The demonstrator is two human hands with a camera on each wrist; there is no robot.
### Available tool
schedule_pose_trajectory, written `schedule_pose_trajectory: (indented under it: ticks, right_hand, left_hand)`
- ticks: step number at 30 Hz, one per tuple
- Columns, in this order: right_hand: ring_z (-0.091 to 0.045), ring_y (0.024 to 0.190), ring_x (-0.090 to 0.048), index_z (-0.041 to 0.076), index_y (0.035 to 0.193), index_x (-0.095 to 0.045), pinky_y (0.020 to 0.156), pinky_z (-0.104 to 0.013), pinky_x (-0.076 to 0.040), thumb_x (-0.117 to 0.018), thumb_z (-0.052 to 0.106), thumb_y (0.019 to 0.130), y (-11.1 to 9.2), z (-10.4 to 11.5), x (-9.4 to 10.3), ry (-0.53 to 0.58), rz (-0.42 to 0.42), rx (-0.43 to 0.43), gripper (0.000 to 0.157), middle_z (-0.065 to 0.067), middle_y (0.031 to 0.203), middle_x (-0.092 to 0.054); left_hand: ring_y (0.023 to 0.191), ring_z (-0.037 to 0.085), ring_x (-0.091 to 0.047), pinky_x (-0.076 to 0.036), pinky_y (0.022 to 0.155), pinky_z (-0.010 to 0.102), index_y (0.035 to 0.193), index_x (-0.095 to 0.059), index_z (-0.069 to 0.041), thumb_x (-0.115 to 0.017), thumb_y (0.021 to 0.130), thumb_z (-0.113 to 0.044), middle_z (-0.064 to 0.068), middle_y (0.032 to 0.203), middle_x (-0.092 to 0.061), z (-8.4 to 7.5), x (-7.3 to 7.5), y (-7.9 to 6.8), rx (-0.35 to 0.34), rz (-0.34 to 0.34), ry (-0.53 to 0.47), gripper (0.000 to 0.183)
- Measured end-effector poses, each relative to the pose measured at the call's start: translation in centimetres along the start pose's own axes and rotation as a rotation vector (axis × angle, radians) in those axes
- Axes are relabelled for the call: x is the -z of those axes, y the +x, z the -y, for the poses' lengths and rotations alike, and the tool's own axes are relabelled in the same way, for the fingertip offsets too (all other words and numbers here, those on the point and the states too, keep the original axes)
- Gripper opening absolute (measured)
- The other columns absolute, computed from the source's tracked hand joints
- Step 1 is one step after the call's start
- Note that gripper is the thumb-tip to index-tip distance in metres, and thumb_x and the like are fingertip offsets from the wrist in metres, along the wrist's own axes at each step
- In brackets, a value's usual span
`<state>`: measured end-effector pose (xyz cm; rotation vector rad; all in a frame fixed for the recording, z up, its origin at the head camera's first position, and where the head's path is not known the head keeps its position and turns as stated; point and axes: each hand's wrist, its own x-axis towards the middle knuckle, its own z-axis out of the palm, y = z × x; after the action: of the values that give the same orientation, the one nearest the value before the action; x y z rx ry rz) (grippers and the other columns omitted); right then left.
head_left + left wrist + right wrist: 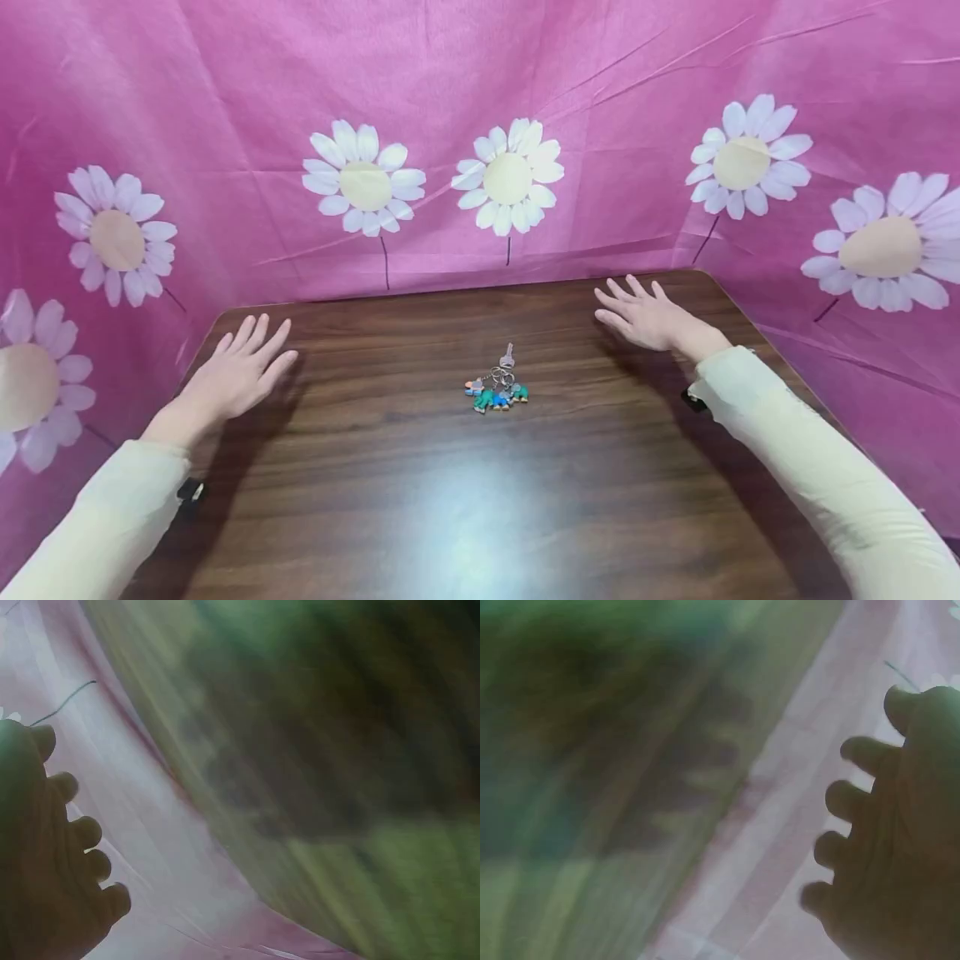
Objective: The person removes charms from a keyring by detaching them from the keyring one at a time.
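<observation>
A silver key (507, 357) lies near the middle of the brown wooden table (375, 467), joined by metal rings (502, 377) to several small colourful figure charms (501, 400) in green, blue and orange. To the left, my left hand (238, 371) is held over the table with its fingers spread, touching nothing. My right hand (641, 317) is likewise spread over the far right part of the table and holds nothing. Each wrist view shows its hand, left (56, 847) and right (892, 825), dark at the frame's side, with its shadow on the table. The keys are in neither wrist view.
A pink cloth (450, 50) printed with large white daisies hangs behind the table and along both sides. Its lower edge meets the table's back edge (465, 287). Glare from a light lies on the front of the tabletop.
</observation>
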<state>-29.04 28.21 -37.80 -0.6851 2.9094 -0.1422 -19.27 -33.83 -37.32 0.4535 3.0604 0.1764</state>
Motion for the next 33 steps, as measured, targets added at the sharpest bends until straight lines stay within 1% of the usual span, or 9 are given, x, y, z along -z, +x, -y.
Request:
schedule_pose_trajectory:
  ticks: [5,9,11,15,18,21,25,29,33]
  right_hand:
    - [-0.038,0.153,-0.01,0.013,0.163,-0.019,0.121,-0.062,-0.011,-0.025,0.054,0.109,1.5,2.2,2.4,0.283,0.076,0.091,0.067,-0.012,0.168,-0.015]
    - [-0.031,0.152,-0.019,0.02,0.163,-0.021,0.122,-0.052,-0.02,-0.044,0.053,0.106,2.7,5.1,3.0,0.401,0.1,0.212,0.07,-0.004,0.169,-0.015]
    - [-0.03,0.153,-0.016,0.022,0.163,-0.021,0.122,-0.051,-0.021,-0.056,0.052,0.102,3.3,6.7,2.5,0.431,0.122,0.277,0.076,-0.002,0.169,-0.012]
    - [-0.03,0.153,-0.013,0.014,0.161,-0.026,0.115,-0.05,-0.037,-0.073,0.039,0.094,4.5,9.3,0.1,0.462,0.198,0.438,0.086,-0.006,0.168,-0.012]
    - [-0.029,0.149,-0.027,0.003,0.157,-0.033,0.111,-0.046,-0.042,-0.078,0.03,0.091,5.3,10.5,-1.7,0.436,0.23,0.531,0.084,-0.014,0.165,-0.024]
    - [-0.028,0.116,-0.062,-0.002,0.152,-0.04,0.102,-0.041,-0.049,-0.081,0.027,0.089,5.9,11.3,-2.6,0.379,0.218,0.568,0.081,-0.019,0.156,-0.041]
    - [-0.019,0.069,-0.05,-0.003,0.149,-0.046,0.069,-0.032,-0.048,-0.082,0.027,0.088,6.1,11.6,-3.3,0.359,0.206,0.574,0.077,-0.015,0.131,-0.065]
    - [-0.02,0.097,-0.06,-0.004,0.143,-0.053,0.091,-0.035,-0.051,-0.081,0.029,0.088,5.9,11.5,-4.1,0.349,0.146,0.601,0.07,-0.014,0.124,-0.068]
    - [-0.032,0.124,-0.051,-0.001,0.138,-0.059,0.108,-0.049,-0.041,-0.079,0.035,0.09,5.4,11.3,-4.4,0.313,0.098,0.577,0.063,-0.013,0.137,-0.061]
  left_hand:
    - [0.15,0.048,0.002,-0.002,0.119,0.066,0.162,-0.001,-0.005,-0.033,0.109,-0.05,0.029,0.164,0.0,-2.4,1.0,2.1,-0.035,0.061,-0.224,0.076]
    - [0.151,0.043,-0.003,-0.006,0.121,0.06,0.163,-0.001,-0.01,-0.037,0.108,-0.053,0.015,0.168,0.0,-6.4,0.2,3.4,-0.088,0.134,-0.423,0.078]
    - [0.151,0.041,-0.014,-0.013,0.122,0.057,0.163,-0.004,-0.015,-0.042,0.105,-0.056,0.01,0.168,-0.005,-8.7,-0.6,3.9,-0.114,0.168,-0.505,0.081]
    - [0.142,0.037,-0.04,-0.03,0.118,0.052,0.164,-0.009,-0.02,-0.061,0.099,-0.051,0.016,0.163,-0.029,-13.2,-2.4,4.9,-0.128,0.206,-0.71,0.089]
    - [0.135,0.037,-0.05,-0.037,0.115,0.051,0.164,-0.01,-0.016,-0.072,0.095,-0.041,0.022,0.153,-0.044,-16.1,-3.7,5.7,-0.12,0.217,-0.833,0.096]
    - [0.13,0.036,-0.054,-0.04,0.112,0.052,0.162,-0.016,-0.006,-0.076,0.092,-0.034,0.024,0.146,-0.051,-18.2,-4.5,6.3,-0.13,0.217,-0.845,0.096]
    - [0.125,0.035,-0.057,-0.044,0.109,0.05,0.154,-0.033,0.003,-0.078,0.091,-0.03,0.023,0.139,-0.057,-20.0,-5.4,6.9,-0.195,0.195,-0.757,0.085]
    - [0.12,0.032,-0.058,-0.047,0.105,0.046,0.144,-0.049,0.005,-0.079,0.089,-0.033,0.019,0.132,-0.061,-21.0,-6.2,7.9,-0.264,0.157,-0.634,0.073]
    - [0.112,0.028,-0.055,-0.046,0.1,0.044,0.135,-0.057,0.003,-0.081,0.086,-0.037,0.013,0.12,-0.064,-21.8,-6.8,8.7,-0.262,0.139,-0.528,0.067]
